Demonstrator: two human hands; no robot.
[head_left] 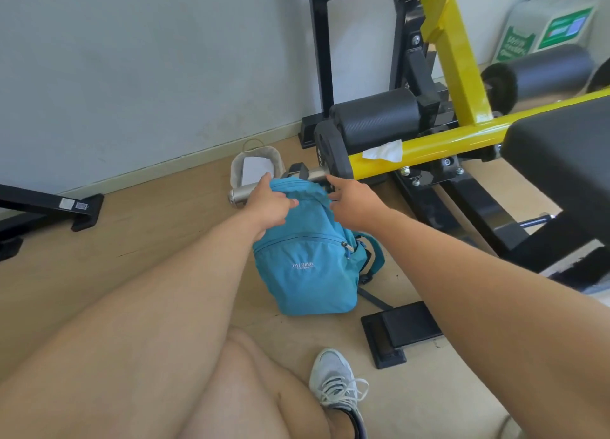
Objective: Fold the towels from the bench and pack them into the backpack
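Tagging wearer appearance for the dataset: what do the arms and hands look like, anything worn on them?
Both arms are bare up to the frame edge: no sleeves in view. The left hand and right hand wear no gloves, and no watch, band or ring shows on the wrists or fingers. No markings show on the arms. Lower down, a grey lace-up sneaker is on one foot.

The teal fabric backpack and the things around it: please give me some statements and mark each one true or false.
1. The teal fabric backpack stands on the wooden floor. True.
2. The left hand grips the top of the backpack. True.
3. The right hand holds a folded towel. False: it holds nothing visible and reaches to the backpack's top edge.
4. A crumpled white tissue lies on the yellow metal bar. True.
5. The backpack's front pocket zipper is wide open. False: it looks closed.
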